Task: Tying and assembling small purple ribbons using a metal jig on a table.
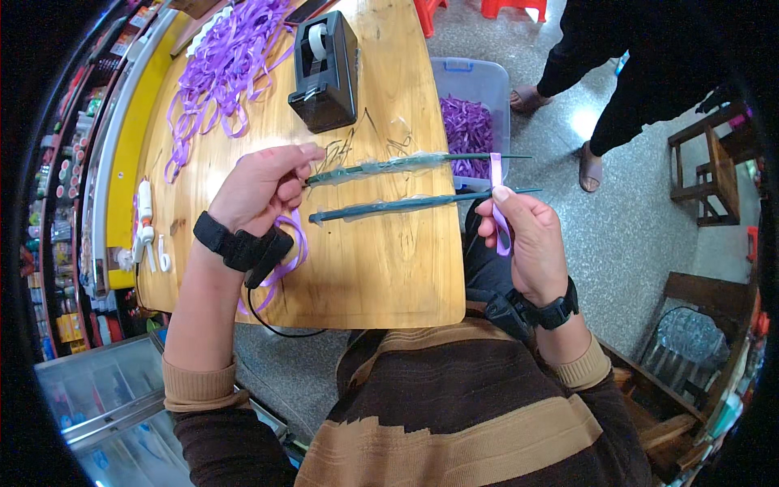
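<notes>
Two thin dark-green sticks, an upper one (381, 169) and a lower one (389, 209), lie nearly parallel across the wooden table, coated with clear, lumpy film. Their right ends stick out past its edge. Around those ends runs a lilac ribbon (497, 174), pinched between thumb and fingers of my right hand (526, 231). At the left end of the upper stick, my left hand (264, 183) is closed with fingers curled; what it grips is hidden. More lilac ribbon (302, 243) hangs in loops just below that hand, beside the wrist strap.
A black tape dispenser (324, 73) and a heap of purple ribbon (231, 57) stand farther back on the table (389, 284). A glue gun (145, 213) lies at left. Beyond the right edge sits a clear bin (471, 73) of purple pieces; another person's legs (600, 73) are nearby.
</notes>
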Tool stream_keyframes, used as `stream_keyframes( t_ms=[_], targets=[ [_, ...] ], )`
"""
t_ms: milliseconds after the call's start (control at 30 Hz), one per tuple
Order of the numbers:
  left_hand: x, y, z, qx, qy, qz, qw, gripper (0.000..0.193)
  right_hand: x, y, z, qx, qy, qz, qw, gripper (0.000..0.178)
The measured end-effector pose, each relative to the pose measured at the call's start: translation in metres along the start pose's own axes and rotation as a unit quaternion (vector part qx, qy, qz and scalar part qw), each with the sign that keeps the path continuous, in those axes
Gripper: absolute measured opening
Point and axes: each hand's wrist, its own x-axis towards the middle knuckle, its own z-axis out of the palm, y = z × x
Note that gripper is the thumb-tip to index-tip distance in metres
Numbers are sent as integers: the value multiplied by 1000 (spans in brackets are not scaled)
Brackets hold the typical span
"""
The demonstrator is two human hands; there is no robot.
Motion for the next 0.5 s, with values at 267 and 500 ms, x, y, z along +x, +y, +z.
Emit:
stream_keyframes(
  t_ms=[267, 500],
  targets=[
    [3, 7, 10, 37, 158, 153, 975, 22, 0, 1, 0, -6, 5, -5, 1000, 27],
    [13, 14, 22, 84, 134, 192, 969, 24, 0, 1, 1, 4, -2, 3, 1000, 27]
  ],
)
